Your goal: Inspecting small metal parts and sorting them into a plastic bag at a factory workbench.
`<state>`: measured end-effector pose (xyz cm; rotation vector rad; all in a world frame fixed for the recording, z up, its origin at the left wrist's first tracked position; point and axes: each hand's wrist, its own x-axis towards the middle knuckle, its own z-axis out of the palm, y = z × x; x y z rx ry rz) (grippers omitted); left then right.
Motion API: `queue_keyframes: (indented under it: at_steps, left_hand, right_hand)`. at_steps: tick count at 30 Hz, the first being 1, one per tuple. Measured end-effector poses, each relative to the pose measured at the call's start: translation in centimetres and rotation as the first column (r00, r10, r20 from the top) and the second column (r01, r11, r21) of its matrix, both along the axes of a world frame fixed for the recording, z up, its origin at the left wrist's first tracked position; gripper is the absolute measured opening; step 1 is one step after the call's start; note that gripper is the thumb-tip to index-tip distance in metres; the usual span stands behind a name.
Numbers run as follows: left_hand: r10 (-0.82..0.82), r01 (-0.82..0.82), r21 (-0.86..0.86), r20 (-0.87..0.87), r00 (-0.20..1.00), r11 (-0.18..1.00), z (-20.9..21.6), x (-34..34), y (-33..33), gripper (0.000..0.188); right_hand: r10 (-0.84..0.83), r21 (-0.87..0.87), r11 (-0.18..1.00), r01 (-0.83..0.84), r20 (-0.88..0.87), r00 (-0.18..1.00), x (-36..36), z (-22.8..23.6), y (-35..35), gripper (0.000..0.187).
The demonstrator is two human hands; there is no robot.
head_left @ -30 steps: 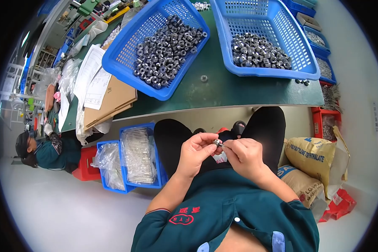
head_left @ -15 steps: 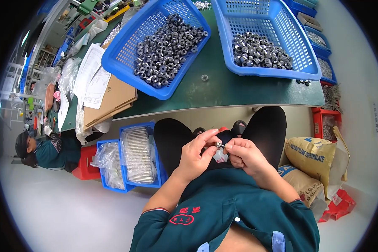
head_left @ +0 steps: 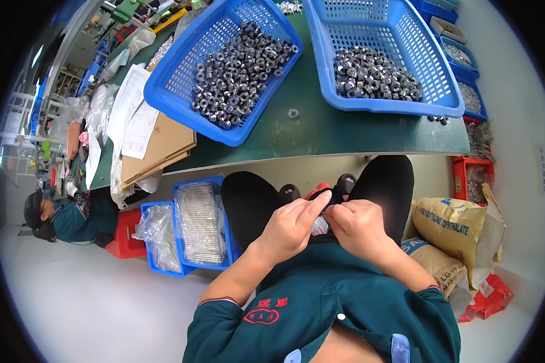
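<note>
Above my lap, my left hand (head_left: 289, 227) and my right hand (head_left: 357, 227) are brought close together. The left forefinger stretches out toward the right fingers, while the thumb and other fingers curl in; the small metal ring seen there a moment earlier is hidden behind them. My right thumb and forefinger are pinched together, with the other fingers folded, where a thin dark rod showed before. On the table, a blue basket (head_left: 157, 100) holds many small dark metal rings (head_left: 236, 75). Another blue basket (head_left: 393, 107), to its right, contains similar metal rings (head_left: 375, 75).
A small clear ring (head_left: 293, 113) lies on the green table (head_left: 339, 130). Cardboard sheets (head_left: 160, 145) and papers (head_left: 140, 130) are at the left. Blue crates (head_left: 230, 242) stand on the floor, sacks (head_left: 445, 224) at the right. A co-worker (head_left: 72, 218) sits far left.
My left forefinger has straightened and lifted, and my right hand has turned inward against the left. The small metal ring and rod between them have gone out of sight behind the fingers.
</note>
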<state>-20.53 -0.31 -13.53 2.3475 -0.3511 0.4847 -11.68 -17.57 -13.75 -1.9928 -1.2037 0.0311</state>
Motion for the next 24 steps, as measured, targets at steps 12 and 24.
queue_keyframes:
  at_steps: [12, 24]
  left_hand:
    - [-0.076, 0.061, 0.293, 0.041, 0.996, 0.954, 2.7, 2.9, -0.9, 0.056]
    - [-0.035, 0.017, 0.184, 0.095, 0.995, 0.983, 9.1, 23.3, 1.7, 0.011]
  right_hand:
    - [-0.011, 0.025, 0.99, 0.141, -0.969, 0.245, 1.4, -2.1, -1.3, 0.022]
    - [-0.439, -0.024, 0.889, 0.458, -0.33, 0.835, 2.7, -13.0, -3.0, 0.015]
